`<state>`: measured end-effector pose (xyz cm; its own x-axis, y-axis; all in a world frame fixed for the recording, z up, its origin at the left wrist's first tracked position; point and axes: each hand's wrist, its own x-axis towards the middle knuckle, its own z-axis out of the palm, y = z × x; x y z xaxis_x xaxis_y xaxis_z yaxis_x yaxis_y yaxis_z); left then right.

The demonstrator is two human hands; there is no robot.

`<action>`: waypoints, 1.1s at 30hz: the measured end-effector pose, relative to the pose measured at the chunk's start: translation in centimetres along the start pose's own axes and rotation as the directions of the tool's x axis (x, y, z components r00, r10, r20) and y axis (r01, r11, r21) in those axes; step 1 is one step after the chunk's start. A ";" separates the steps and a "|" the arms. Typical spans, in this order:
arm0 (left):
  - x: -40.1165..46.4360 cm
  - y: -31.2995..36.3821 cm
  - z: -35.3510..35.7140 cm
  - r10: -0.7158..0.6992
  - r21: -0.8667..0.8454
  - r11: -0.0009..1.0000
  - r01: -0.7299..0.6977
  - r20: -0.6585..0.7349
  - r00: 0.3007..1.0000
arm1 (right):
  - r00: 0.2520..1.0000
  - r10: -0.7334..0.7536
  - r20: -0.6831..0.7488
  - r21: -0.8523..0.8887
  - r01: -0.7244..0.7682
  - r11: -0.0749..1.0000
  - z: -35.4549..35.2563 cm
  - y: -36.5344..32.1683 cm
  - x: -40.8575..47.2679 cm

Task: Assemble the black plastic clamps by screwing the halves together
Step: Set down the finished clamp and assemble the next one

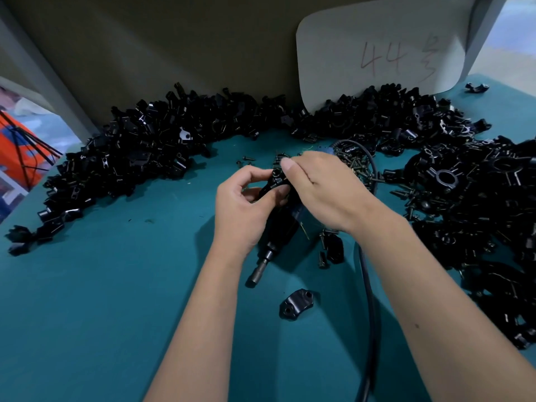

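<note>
Black clamp (277,181) gripped by left hand (246,210), right hand (322,190) pinching.

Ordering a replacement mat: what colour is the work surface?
Teal, a plain blue-green table mat, seen in the head view.

Two hands (243,204), one electric screwdriver (278,227), one paper sign (377,53), uncountable clamp halves (150,140).

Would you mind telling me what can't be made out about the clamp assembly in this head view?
- Clamp: mostly covered by the left hand and right hand; whether a screw is in cannot be told.
- Screwdriver: its middle is hidden under both hands.
- Cable: cut off by the bottom edge.
</note>
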<state>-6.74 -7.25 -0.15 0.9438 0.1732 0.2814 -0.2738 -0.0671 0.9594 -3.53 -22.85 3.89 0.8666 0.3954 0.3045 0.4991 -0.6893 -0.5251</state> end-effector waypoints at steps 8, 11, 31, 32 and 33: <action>0.0 0.5 -0.2 0.041 -0.025 0.999 -0.041 0.019 0.999 | 0.993 0.040 -0.113 0.081 -0.031 0.996 0.3 0.1 -0.2; 0.0 0.3 -0.2 0.022 -0.056 0.998 -0.023 -0.013 1.000 | 0.998 0.008 -0.057 0.150 0.001 0.989 0.4 0.7 -0.3; -0.8 1.4 -0.3 -0.143 -0.454 0.871 0.189 0.134 0.981 | 0.971 -0.115 -0.208 0.161 0.150 0.975 0.8 1.8 -0.4; -0.8 1.5 -0.3 -0.136 -0.465 0.864 0.191 0.148 0.980 | 0.967 -0.103 -0.235 0.173 0.146 0.974 0.8 1.6 -0.4; -0.8 1.6 -0.3 -0.131 -0.472 0.860 0.195 0.165 0.978 | 0.964 -0.086 -0.251 0.193 0.137 0.972 0.7 1.5 -0.4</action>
<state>-7.98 -7.19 1.13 0.9890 0.0163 0.1471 -0.1392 0.4399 0.8872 -3.11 -23.59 2.43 0.7922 0.2883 0.5378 0.6038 -0.4984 -0.6221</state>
